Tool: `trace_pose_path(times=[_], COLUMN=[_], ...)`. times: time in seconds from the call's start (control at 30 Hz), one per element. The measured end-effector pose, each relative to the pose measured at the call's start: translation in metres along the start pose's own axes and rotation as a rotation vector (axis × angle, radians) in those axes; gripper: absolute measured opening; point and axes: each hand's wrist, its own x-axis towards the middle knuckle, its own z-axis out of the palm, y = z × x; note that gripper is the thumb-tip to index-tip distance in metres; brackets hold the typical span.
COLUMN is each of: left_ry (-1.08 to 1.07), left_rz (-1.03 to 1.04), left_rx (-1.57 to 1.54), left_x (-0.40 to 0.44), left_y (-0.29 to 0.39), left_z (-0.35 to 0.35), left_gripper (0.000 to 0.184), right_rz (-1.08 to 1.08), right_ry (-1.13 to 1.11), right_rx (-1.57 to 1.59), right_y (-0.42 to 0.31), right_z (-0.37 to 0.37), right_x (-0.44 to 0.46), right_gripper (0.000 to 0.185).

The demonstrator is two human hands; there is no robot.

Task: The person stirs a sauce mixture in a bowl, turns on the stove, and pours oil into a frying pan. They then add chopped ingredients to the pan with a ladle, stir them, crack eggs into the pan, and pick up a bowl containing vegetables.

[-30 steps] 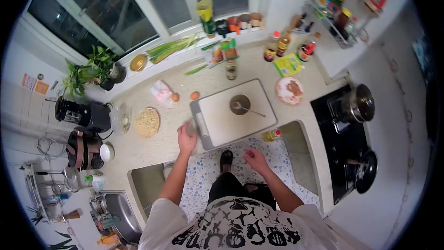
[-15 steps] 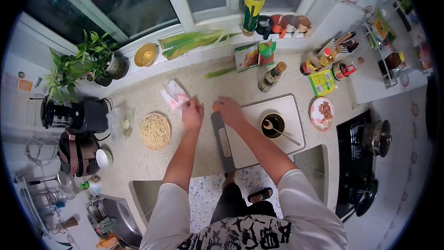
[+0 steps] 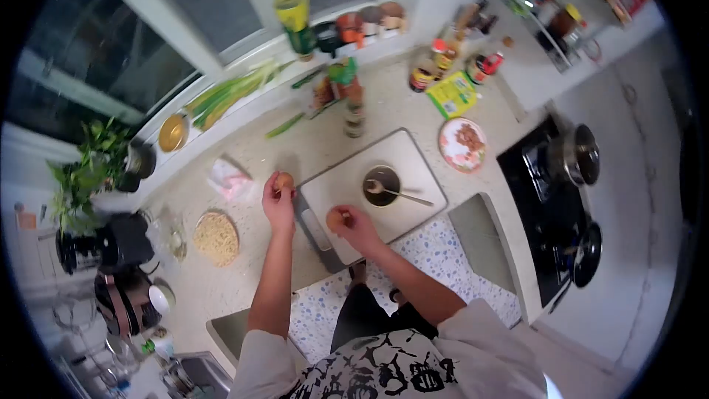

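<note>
In my left hand (image 3: pixel 278 205) is a brown egg (image 3: pixel 284 180), held at the fingertips just left of the cutting board's grey end. My right hand (image 3: pixel 357 230) grips a second brown egg (image 3: pixel 337 220) above the lower left part of the white cutting board (image 3: pixel 332 183). On that board, to the right of both hands, sits a round container (image 3: pixel 382 171) with dark contents and a spoon (image 3: pixel 410 197) resting in it. A pink and white packet (image 3: pixel 230 179) lies on the counter left of my left hand.
A plate of noodles (image 3: pixel 216 239) stands at the left. Right of the board are a plate of chopped meat (image 3: pixel 465 145) and the stove (image 3: pixel 543 199) with a pot (image 3: pixel 574 155). A blurred bottle (image 3: pixel 354 117) stands behind the board; scallions (image 3: pixel 233 92) lie on the sill.
The view has turned and shifted. My right hand has come back toward my body with an egg, over the board's near left part. The egg in my left hand now shows.
</note>
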Motion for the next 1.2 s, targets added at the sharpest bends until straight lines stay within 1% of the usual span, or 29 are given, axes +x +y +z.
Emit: trace_pose_path(times=[0.03,0.07,0.13,0.2,0.23,0.33,0.37,0.47,0.5,0.57,0.67,0.73,0.77,0.87,0.9,1.0,1.03,1.07,1.13,1.17,1.2], left_ry=[-0.045,-0.092,-0.260,-0.413,-0.502,-0.667,-0.760,-0.998,-1.034,-1.088,-1.097,-1.100,-1.094,-1.173,-1.183,-1.190,-1.172,-1.149,-1.150,-1.150,-1.159], left_rz=[-0.068,-0.143,-0.251,-0.354,-0.347,-0.307,-0.291,0.088,0.196,0.429,0.585,0.764,0.852,0.836,0.852,0.929,0.971,1.011,1.023,1.029,1.046], left_rx=[-0.108,-0.213,-0.291,-0.333,-0.252,-0.012,0.076,0.353,0.455,0.648,0.780,0.879,0.924,1.024,1.009,0.930,0.886,0.839,0.854,0.862,0.835], left_x=[-0.018,-0.037,-0.076,-0.123,-0.142,-0.207,-0.227,-0.292,-0.311,-0.342,-0.364,-0.371,-0.372,-0.376,-0.378,-0.382,-0.382,-0.382,-0.382,-0.382,-0.380], left_y=[0.014,0.023,0.031,0.036,0.026,-0.003,-0.010,-0.081,-0.085,-0.086,-0.116,-0.134,-0.141,-0.159,-0.163,-0.172,-0.175,-0.179,-0.181,-0.181,-0.184], left_z=[0.019,0.038,0.077,0.127,0.148,0.219,0.241,0.321,0.340,0.377,0.425,0.446,0.454,0.473,0.475,0.483,0.485,0.488,0.489,0.488,0.487], left_gripper=[0.041,0.039,0.038,0.038,0.041,0.042,0.040,0.044,0.046,0.049,0.053,0.056,0.058,0.060,0.060,0.058,0.057,0.056,0.056,0.056,0.056], right_rz=[0.081,0.129,0.219,0.241,0.256,0.116,0.094,-0.036,-0.065,-0.060,-0.111,-0.157,-0.104,-0.011,0.020,-0.007,-0.054,-0.068,-0.101,-0.141,-0.121], right_ry=[0.017,0.056,0.128,0.204,0.242,0.418,0.493,0.551,0.645,0.753,0.870,0.920,1.033,1.264,1.293,1.393,1.424,1.422,1.405,1.401,1.383], right_rx=[0.197,0.285,0.471,0.583,0.644,0.886,0.943,0.915,0.909,0.847,0.747,0.647,0.616,0.457,0.375,0.206,0.140,0.211,0.350,0.455,0.496], right_y=[0.004,0.001,-0.012,-0.004,0.003,0.026,0.030,0.040,0.042,0.043,0.049,0.061,0.076,0.073,0.076,0.099,0.104,0.107,0.103,0.101,0.099], right_z=[-0.017,-0.036,-0.073,-0.115,-0.132,-0.180,-0.193,-0.253,-0.263,-0.287,-0.324,-0.345,-0.353,-0.374,-0.382,-0.401,-0.406,-0.412,-0.427,-0.437,-0.451], right_x=[-0.027,-0.055,-0.111,-0.158,-0.180,-0.239,-0.256,-0.319,-0.332,-0.355,-0.387,-0.408,-0.413,-0.424,-0.429,-0.433,-0.431,-0.430,-0.423,-0.418,-0.412], right_gripper=[0.040,0.040,0.039,0.040,0.041,0.041,0.039,0.036,0.034,0.033,0.033,0.033,0.030,0.028,0.030,0.033,0.026,0.023,0.016,0.008,0.007])
